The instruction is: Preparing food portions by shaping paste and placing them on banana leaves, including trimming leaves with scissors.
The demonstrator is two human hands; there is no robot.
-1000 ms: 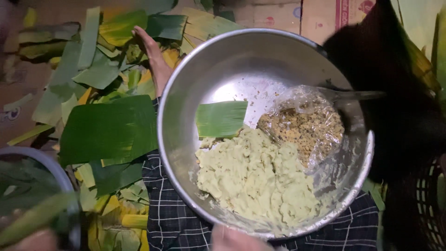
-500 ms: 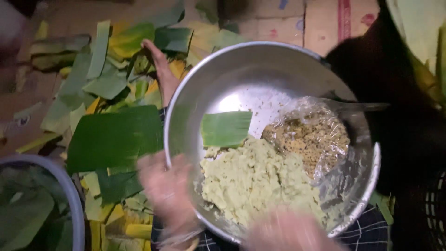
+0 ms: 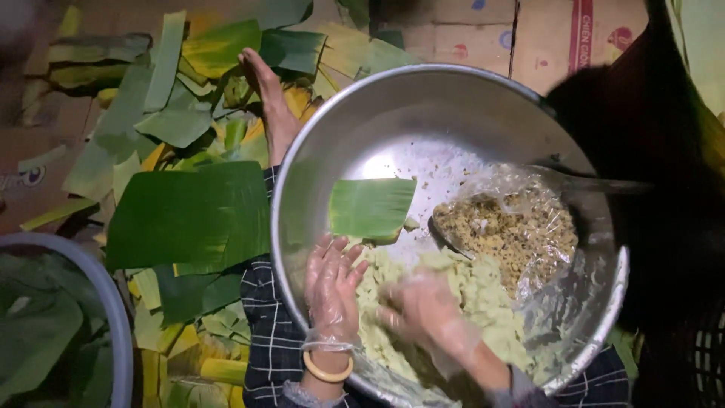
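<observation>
Both gloved hands work pale dough in a metal bowl: left hand flat, fingers apart; right hand blurred, grip unclear. A leaf lies just beyond.

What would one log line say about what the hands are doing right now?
left hand: gloved, open, on dough | right hand: gloved, blurred, in dough | bowl: metal, holds dough, leaf piece, bagged filling

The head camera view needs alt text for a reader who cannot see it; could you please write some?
Two hands in clear plastic gloves, left hand and right hand, press into pale green mash inside a large metal bowl. A cut banana leaf piece and a bag of crumbly filling share the bowl; more leaves litter the floor.
</observation>
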